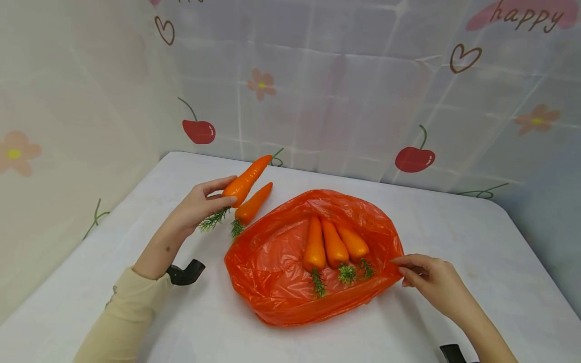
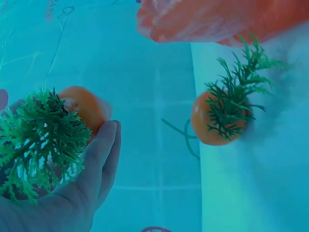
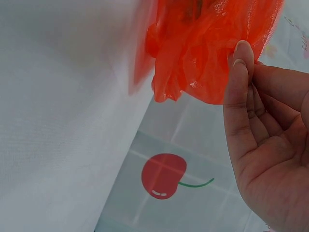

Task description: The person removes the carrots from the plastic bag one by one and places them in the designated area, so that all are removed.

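A carrot (image 1: pixel 245 182) with a green leafy top is pinched near its thick end by my left hand (image 1: pixel 201 201), tip pointing up and away. Just beside it, another carrot (image 1: pixel 254 203) lies on the table, its green top toward me. My right hand (image 1: pixel 431 280) pinches the right rim of a red plastic bag (image 1: pixel 272 292) between thumb and fingers. The bag's mouth is spread wide. Inside lie three carrots (image 1: pixel 314 247) side by side, leafy tops toward me. In the left wrist view, green leaves (image 2: pixel 43 140) cover part of the held carrot.
The white table (image 1: pixel 454 237) has its far edge against a hanging sheet (image 1: pixel 317 101) printed with cherries, flowers and hearts. A similar sheet hangs on the left side. Black wrist mounts (image 1: pixel 187 272) show at both wrists.
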`<state>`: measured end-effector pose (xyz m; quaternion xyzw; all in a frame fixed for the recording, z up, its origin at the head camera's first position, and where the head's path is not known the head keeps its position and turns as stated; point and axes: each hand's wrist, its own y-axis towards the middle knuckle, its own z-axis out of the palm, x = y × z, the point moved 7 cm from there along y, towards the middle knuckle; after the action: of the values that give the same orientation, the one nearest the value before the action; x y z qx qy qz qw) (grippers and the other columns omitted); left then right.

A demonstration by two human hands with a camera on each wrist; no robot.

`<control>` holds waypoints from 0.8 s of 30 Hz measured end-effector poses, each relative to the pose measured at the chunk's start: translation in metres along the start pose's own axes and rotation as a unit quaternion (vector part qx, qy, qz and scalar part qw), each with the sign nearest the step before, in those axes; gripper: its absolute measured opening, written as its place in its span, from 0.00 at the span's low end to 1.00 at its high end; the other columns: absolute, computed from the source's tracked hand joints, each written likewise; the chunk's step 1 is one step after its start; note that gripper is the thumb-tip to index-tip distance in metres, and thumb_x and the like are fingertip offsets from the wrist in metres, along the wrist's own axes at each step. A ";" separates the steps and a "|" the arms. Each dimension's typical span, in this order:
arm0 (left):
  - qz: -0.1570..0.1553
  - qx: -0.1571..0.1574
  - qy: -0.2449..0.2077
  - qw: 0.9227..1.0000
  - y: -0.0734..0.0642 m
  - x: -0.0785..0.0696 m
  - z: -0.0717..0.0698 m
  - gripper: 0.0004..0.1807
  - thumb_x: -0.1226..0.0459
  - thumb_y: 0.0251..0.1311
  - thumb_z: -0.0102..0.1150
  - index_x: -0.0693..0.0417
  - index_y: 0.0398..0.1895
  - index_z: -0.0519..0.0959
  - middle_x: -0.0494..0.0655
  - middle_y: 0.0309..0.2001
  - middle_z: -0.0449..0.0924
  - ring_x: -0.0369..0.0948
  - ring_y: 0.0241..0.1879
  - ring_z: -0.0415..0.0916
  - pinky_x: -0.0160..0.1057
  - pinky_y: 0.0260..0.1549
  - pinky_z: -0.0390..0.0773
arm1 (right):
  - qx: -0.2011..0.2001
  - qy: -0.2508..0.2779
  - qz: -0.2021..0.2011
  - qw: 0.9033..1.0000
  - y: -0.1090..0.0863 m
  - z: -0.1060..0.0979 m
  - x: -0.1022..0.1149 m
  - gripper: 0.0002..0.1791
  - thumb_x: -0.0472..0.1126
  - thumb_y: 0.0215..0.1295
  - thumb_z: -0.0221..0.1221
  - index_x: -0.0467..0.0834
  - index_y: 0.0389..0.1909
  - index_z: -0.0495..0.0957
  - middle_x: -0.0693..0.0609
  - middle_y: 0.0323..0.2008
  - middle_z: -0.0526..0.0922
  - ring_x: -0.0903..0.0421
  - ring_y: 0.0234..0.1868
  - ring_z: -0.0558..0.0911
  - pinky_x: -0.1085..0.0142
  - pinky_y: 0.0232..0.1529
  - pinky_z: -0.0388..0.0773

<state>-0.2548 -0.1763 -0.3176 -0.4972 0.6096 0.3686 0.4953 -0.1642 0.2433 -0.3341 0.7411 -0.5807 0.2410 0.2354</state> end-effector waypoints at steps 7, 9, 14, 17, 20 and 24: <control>-0.032 -0.025 -0.031 0.999 0.007 0.019 -0.014 0.30 0.62 0.63 0.58 0.63 0.66 0.64 0.59 0.59 0.65 0.49 0.51 0.68 0.34 0.46 0.74 | 0.006 -0.004 0.012 1.000 0.000 0.001 0.000 0.12 0.27 0.57 0.62 0.34 0.43 0.81 0.44 0.36 0.82 0.60 0.25 0.80 0.66 0.29 0.80; -0.044 -0.029 -0.032 0.998 0.009 0.025 -0.017 0.30 0.60 0.63 0.57 0.60 0.66 0.65 0.57 0.60 0.66 0.47 0.52 0.67 0.38 0.51 0.70 | 0.008 -0.005 0.013 1.000 0.000 0.001 -0.001 0.12 0.27 0.57 0.62 0.34 0.43 0.81 0.44 0.36 0.82 0.60 0.25 0.80 0.66 0.29 0.80; -0.067 -0.042 -0.040 0.996 0.012 0.040 -0.025 0.31 0.56 0.63 0.57 0.56 0.68 0.63 0.55 0.60 0.67 0.46 0.54 0.65 0.46 0.56 0.63 | 0.007 -0.006 0.012 1.000 0.001 0.000 -0.001 0.12 0.27 0.57 0.62 0.34 0.43 0.81 0.44 0.37 0.82 0.60 0.25 0.80 0.66 0.29 0.80; -0.081 -0.065 -0.051 0.993 0.015 0.049 -0.031 0.33 0.57 0.63 0.57 0.59 0.68 0.62 0.57 0.62 0.64 0.47 0.54 0.64 0.39 0.54 0.67 | 0.006 -0.008 0.011 1.000 0.000 0.000 -0.001 0.12 0.28 0.57 0.62 0.34 0.43 0.81 0.45 0.36 0.82 0.61 0.25 0.80 0.66 0.29 0.80; -0.095 -0.081 -0.050 0.991 0.018 0.060 -0.035 0.33 0.58 0.63 0.58 0.61 0.68 0.62 0.57 0.63 0.62 0.48 0.55 0.62 0.34 0.51 0.69 | 0.005 -0.009 0.010 1.000 0.000 0.000 -0.001 0.12 0.28 0.57 0.62 0.34 0.43 0.81 0.45 0.36 0.82 0.61 0.25 0.79 0.66 0.29 0.80; -0.106 -0.083 -0.046 0.990 0.021 0.071 -0.035 0.33 0.58 0.63 0.58 0.61 0.68 0.61 0.58 0.65 0.61 0.49 0.59 0.59 0.39 0.56 0.65 | 0.004 -0.008 0.009 1.000 0.000 0.000 -0.001 0.12 0.28 0.57 0.62 0.34 0.43 0.81 0.45 0.36 0.82 0.61 0.25 0.79 0.66 0.29 0.80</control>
<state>-0.2848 -0.2216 -0.3795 -0.5810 0.4974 0.3853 0.5163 -0.1644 0.2445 -0.3349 0.7386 -0.5884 0.2395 0.2256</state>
